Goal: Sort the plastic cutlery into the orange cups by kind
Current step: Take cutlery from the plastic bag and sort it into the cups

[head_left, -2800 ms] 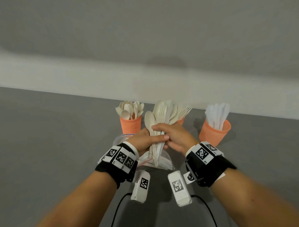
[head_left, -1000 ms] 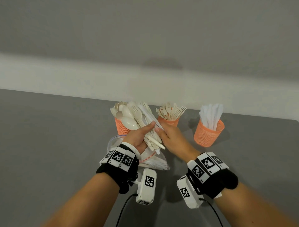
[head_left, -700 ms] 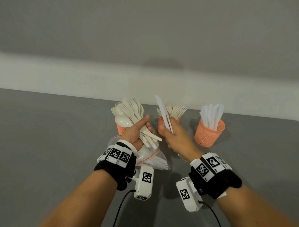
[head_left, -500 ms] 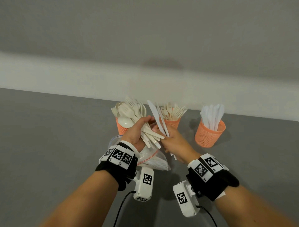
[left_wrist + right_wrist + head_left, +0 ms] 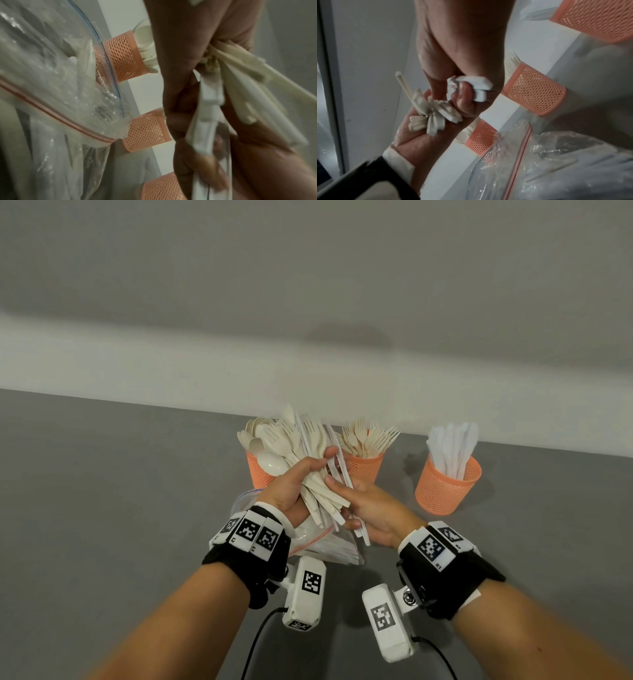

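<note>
My left hand [image 5: 298, 481] grips a fanned bundle of cream forks and spoons [image 5: 301, 446], held above a clear zip bag [image 5: 318, 542]. Right beside it, my right hand [image 5: 359, 501] holds two or three white knives [image 5: 337, 467] in its curled fingers, while its forefinger touches the bundle's handles. The right wrist view shows the knife handles [image 5: 471, 85] in the fist and the bundle's ends [image 5: 435, 115] just below. Behind the hands stand three orange mesh cups: one with spoons [image 5: 258, 474], one with forks [image 5: 364, 469], one with white knives [image 5: 448, 487].
The zip bag [image 5: 51, 81] lies on the grey table [image 5: 102, 508] under both hands and holds more cutlery. A pale wall runs just behind the cups. Cables trail from the wrist cameras towards the table's near edge.
My right hand drew white knives out of the bundle, lifted them, then came back down. It now touches the bundle in my left hand, which has stayed almost still.
</note>
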Motion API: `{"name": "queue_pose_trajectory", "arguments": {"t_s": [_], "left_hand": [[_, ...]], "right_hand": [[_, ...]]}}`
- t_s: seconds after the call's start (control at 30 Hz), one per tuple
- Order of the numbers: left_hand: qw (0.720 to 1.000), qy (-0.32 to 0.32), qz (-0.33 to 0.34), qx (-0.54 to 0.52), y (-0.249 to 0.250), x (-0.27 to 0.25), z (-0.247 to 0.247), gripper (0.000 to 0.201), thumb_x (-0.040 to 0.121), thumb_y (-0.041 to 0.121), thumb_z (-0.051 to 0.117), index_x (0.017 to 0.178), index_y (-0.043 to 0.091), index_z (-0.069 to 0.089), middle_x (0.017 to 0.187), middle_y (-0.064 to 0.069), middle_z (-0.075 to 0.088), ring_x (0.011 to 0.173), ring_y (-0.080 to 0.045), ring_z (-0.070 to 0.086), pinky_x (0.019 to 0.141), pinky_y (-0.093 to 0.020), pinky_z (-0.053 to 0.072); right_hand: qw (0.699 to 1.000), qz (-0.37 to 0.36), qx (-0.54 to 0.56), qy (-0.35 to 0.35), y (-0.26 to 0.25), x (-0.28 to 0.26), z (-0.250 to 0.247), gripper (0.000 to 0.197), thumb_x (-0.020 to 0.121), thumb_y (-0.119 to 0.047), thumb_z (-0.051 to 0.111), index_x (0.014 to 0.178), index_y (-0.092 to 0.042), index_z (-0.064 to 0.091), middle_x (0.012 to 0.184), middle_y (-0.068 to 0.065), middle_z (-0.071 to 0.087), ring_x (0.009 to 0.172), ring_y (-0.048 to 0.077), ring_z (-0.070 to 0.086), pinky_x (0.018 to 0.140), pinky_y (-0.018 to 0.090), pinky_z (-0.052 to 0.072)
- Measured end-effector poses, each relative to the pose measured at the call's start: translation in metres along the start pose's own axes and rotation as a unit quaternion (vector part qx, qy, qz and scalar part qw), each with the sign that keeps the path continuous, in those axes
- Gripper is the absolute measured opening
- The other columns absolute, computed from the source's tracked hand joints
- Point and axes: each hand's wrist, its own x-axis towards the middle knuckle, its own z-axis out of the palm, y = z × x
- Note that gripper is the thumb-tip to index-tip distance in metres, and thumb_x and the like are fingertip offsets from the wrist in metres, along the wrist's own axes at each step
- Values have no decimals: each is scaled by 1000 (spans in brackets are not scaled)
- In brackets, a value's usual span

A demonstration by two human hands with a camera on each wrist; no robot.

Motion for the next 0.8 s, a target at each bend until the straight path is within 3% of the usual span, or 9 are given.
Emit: {"name": "queue_pose_trajectory", "arguments": {"t_s": [0.1,0.17,0.23,0.33,0.43,0.53,0.6,0.67,0.8], "left_hand": [[1000,20,3,-5,1,2,-3,18,82,18,53,87,20,71,98,-4,67,89,-22,64,78,-41,54],[999,33,8,-4,1,3,-3,16,80,16,57,83,17,72,98,-7,68,88,-22,67,81,-39,54],[999,42,16,-5,1,5,-2,20,86,13,53,79,12,71,92,-9,71,84,-22,69,77,-36,57],[999,35,18,-12,1,8,0,39,92,12,45,67,12,75,82,-6,74,78,-18,72,74,-32,58],[999,35,15,-3,-2,9,4,45,95,14,42,66,12,77,80,-4,75,76,-16,72,74,-30,58],[999,48,17,-6,-2,7,6,43,96,16,42,71,9,76,78,-5,74,75,-17,72,74,-31,58],[998,65,21,9,0,5,8,30,95,17,44,94,4,71,91,-10,73,87,-22,71,83,-36,56],[996,78,24,21,1,5,11,26,94,16,47,111,3,62,98,-12,71,92,-25,69,85,-40,55],[997,68,24,42,0,6,13,19,93,14,49,101,5,64,88,-11,74,81,-24,72,76,-38,58]], "right_hand": [[999,-11,-37,25,-1,-1,1,17,96,-30,45,88,-19,56,44,-11,51,36,2,43,35,12,31],[997,-28,-66,39,0,-2,2,18,97,-29,44,96,-18,59,54,-9,62,44,1,55,43,14,44],[994,-48,-80,59,3,0,0,21,96,-29,47,104,-18,63,83,2,72,68,9,67,63,24,56],[990,-68,-76,98,4,2,-7,20,91,-27,55,101,-14,67,101,11,72,94,23,69,89,36,54],[984,-86,-119,100,2,2,-13,25,94,-25,51,109,-10,64,107,10,70,101,21,67,90,29,53],[976,-118,-157,95,2,1,-14,27,96,-26,46,120,-22,58,117,-2,66,107,8,62,94,24,49],[976,-132,-151,86,5,1,-14,32,95,-31,47,127,-31,51,125,-9,61,116,4,57,99,24,45],[977,-140,-140,80,7,-1,-15,39,92,-32,53,130,-30,48,127,-11,59,118,4,55,100,25,44],[960,-156,-217,78,3,-4,-21,41,93,-24,54,133,-24,48,124,-9,61,113,3,57,96,16,45]]}}
